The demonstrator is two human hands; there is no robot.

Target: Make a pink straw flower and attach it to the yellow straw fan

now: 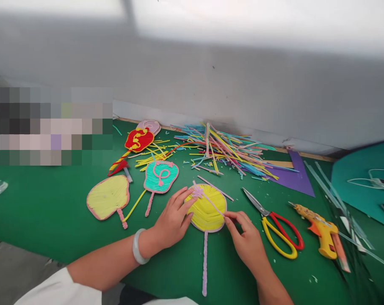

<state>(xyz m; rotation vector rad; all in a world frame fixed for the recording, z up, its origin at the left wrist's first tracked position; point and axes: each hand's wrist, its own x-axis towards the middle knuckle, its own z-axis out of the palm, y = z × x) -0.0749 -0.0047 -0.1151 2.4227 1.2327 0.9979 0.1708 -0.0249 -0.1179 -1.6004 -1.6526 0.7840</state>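
Observation:
A round yellow fan [211,214] with a pale purple rim and a long purple handle [205,262] lies on the green table. Near its upper left sits a small light purple flower shape [197,191], from which a thin purple strip [213,204] runs down to the right. My left hand [175,216] rests on the fan's left edge, fingertips at the flower and fingers slightly apart. At the fan's right edge my right hand [245,237] pinches the strip's end between thumb and forefinger.
Scissors [269,220] and a yellow glue gun [320,228] lie to the right. Beyond the fan is a heap of coloured strips [233,148]. Turquoise [161,176], pale yellow [109,198] and red [139,140] fans lie left. Purple sheet [295,178] lies behind the scissors.

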